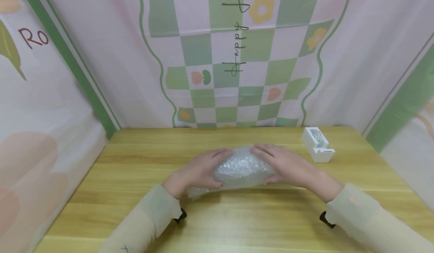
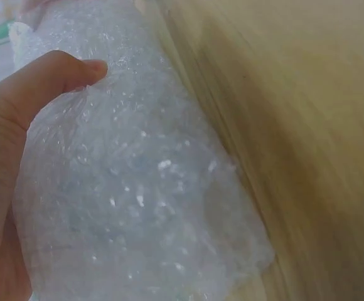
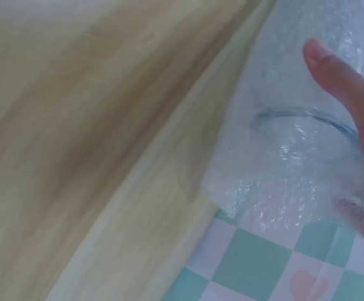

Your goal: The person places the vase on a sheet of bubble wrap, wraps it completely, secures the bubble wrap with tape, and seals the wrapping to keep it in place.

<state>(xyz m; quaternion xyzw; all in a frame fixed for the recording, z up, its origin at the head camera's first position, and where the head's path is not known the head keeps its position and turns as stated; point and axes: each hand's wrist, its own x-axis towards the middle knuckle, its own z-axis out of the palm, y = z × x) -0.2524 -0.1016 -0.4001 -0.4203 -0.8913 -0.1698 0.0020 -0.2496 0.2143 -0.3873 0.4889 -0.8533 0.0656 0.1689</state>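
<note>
A bundle of clear bubble wrap (image 1: 245, 168) lies crosswise on the wooden table, wrapped round something. My left hand (image 1: 202, 169) grips its left end, thumb on the near side and fingers over the top. At the other end my right hand (image 1: 291, 167) holds it in the same way. Close up in the left wrist view, the thumb presses into the bubbly film (image 2: 138, 182). A curved, rim-like edge (image 3: 304, 115) shows through the wrap in the right wrist view; the item inside cannot be made out. A loose flap of film sticks out at the left.
A white tape dispenser (image 1: 318, 146) with a roll of tape stands at the back right of the table (image 1: 251, 223). Behind the table's far edge hangs a green-and-white checked cloth (image 1: 225, 70), with more printed cloth on both sides.
</note>
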